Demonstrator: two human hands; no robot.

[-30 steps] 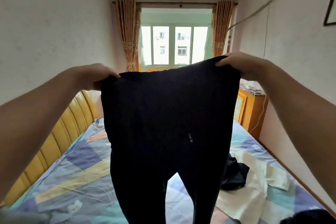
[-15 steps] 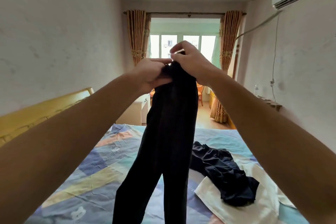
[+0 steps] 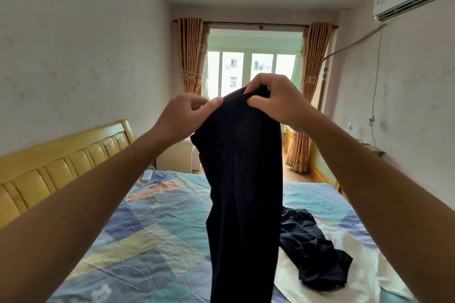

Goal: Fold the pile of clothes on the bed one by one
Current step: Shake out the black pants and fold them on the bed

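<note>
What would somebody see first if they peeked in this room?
Most likely the long black pants, hanging in the middle, held up in the air. The left hand and right hand pinch their top, close together. Behind them are a colourful patchwork bedsheet and a crumpled dark garment lying to the right.

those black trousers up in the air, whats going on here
A person is folding laundry over a bed. Both hands grip the waistband of the black trousers, left hand and right hand close together, so the legs hang doubled lengthwise in the air. On the bed to the right, a crumpled dark garment lies on a cream garment, both not yet folded.
</note>
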